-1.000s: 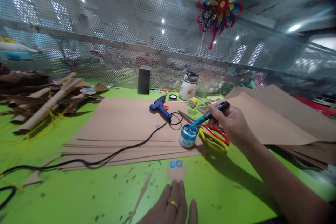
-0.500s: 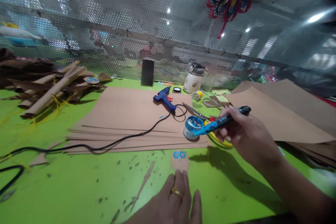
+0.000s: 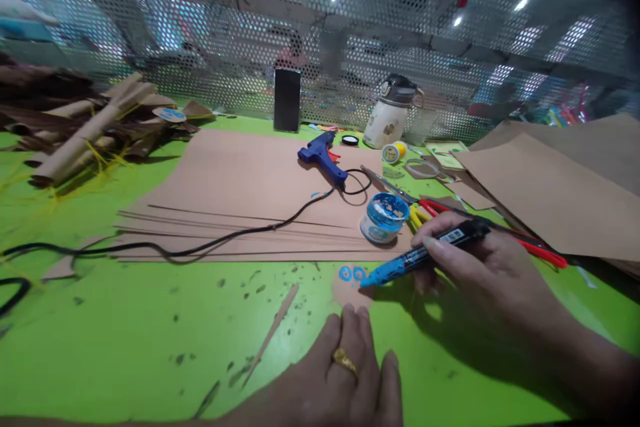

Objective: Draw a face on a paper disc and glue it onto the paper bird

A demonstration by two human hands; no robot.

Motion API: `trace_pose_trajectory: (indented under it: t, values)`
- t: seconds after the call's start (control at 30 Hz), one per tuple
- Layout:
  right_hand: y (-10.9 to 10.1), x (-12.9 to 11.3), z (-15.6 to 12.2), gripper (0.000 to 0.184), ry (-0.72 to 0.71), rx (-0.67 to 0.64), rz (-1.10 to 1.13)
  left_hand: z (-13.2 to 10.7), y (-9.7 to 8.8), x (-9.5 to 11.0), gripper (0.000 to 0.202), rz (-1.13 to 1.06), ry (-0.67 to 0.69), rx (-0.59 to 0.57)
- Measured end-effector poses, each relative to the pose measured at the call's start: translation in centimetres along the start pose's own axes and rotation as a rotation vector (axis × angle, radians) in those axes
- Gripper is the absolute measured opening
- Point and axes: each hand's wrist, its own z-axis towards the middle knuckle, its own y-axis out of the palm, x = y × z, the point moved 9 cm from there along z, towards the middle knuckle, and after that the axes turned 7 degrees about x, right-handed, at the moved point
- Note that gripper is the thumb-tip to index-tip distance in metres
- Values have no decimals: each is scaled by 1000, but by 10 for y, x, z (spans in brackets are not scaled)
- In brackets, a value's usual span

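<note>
My right hand [image 3: 475, 267] grips a black marker [image 3: 425, 252] whose tip is coated in blue paint. The tip rests next to two blue rings on a small brown paper disc [image 3: 350, 283] lying on the green table [image 3: 150, 333]. My left hand [image 3: 335, 373], with a gold ring on one finger, lies flat with fingertips pressing the near edge of the disc. A small pot of blue paint [image 3: 384, 217] stands just behind the disc, on the edge of a stack of brown card sheets [image 3: 240, 193].
A blue glue gun [image 3: 323, 157] with a black cord [image 3: 200, 243] lies on the card. Red and yellow scissors [image 3: 430, 210] sit by the pot. Rolled brown paper [image 3: 85, 127] is piled far left, more brown sheets [image 3: 550, 180] right. A black box [image 3: 287, 100] and white jar [image 3: 390, 120] stand by the mesh wall.
My right hand has carried the marker from the paint pot down and forward to the paper disc. The left hand stays on the disc. The view has tilted downward.
</note>
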Motion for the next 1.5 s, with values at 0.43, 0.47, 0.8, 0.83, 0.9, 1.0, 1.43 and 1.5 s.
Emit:
trace_pose_trajectory:
  t: [0.43, 0.47, 0.8, 0.83, 0.9, 1.0, 1.43, 1.5]
  values:
    - [8, 1, -1, 11, -51, -43, 19, 1, -8, -2, 28, 22, 38, 37]
    - [9, 2, -1, 11, -43, -48, 12, 1, -8, -2, 28, 19, 29, 34]
    - [8, 2, -1, 12, -46, -49, -46, -1, -2, 2, 24, 73, 7, 163]
    - [8, 2, -1, 11, -45, -48, -44, -1, -2, 3, 23, 86, 3, 180]
    - [8, 2, -1, 10, -43, -50, -34, -1, -3, 2, 22, 95, -2, 185]
    - [10, 3, -2, 11, -33, -65, -38, 1, -3, 1, 25, 61, 2, 99]
    - [8, 1, -2, 13, -38, -30, -63, 0, -4, -1, 26, 27, -3, 21]
    - [8, 3, -3, 11, -40, -33, -61, 0, -4, -2, 26, 35, -3, 15]
